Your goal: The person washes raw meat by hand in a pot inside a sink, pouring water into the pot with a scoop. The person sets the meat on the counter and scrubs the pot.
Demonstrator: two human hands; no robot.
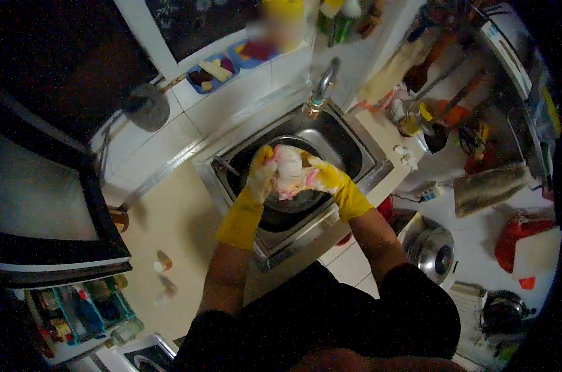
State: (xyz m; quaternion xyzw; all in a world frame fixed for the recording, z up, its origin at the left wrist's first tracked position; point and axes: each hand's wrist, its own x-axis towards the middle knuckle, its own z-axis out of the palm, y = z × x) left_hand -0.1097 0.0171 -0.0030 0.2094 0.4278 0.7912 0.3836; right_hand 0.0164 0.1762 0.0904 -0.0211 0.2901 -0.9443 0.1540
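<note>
Both my hands wear yellow rubber gloves with whitish patches on the fingers. Between them is a bunched white-and-pink cloth [289, 162], held above a round basin [304, 202] inside the metal sink [369, 170]. My left hand [262, 175] is closed on the cloth's left side. On the opposite side, my right hand [325, 176] grips it with the thumb and fingers. Folds of the cloth hide some fingertips. Behind the hands, the faucet [322, 93] rises at the sink's far corner.
Blue trays [214, 79] with small items stand on the tiled ledge, beside a dark grey pot [146, 107]. A jar [410, 121] and utensils crowd the right counter. Small bottles [162, 261] stand on the left counter. A metal lid [431, 253] lies at lower right.
</note>
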